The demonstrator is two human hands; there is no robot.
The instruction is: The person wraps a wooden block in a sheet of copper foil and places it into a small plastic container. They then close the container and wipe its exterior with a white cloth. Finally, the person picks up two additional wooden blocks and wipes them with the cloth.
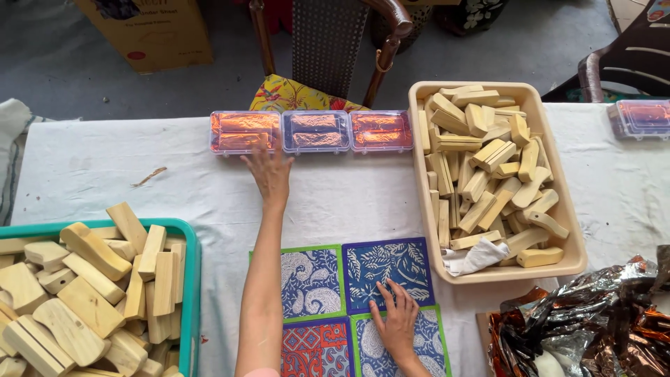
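Left hand (269, 171), fingers spread, reaches the clear box (245, 132) of copper sheets. Right hand (398, 322) lies flat on a patterned tile (388, 265). Next I'd judge the lid needs gripping.

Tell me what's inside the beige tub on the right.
The beige tub holds a heap of pale wooden blocks, with a crumpled white cloth at its near edge. Whatever lies beneath the top blocks is covered.
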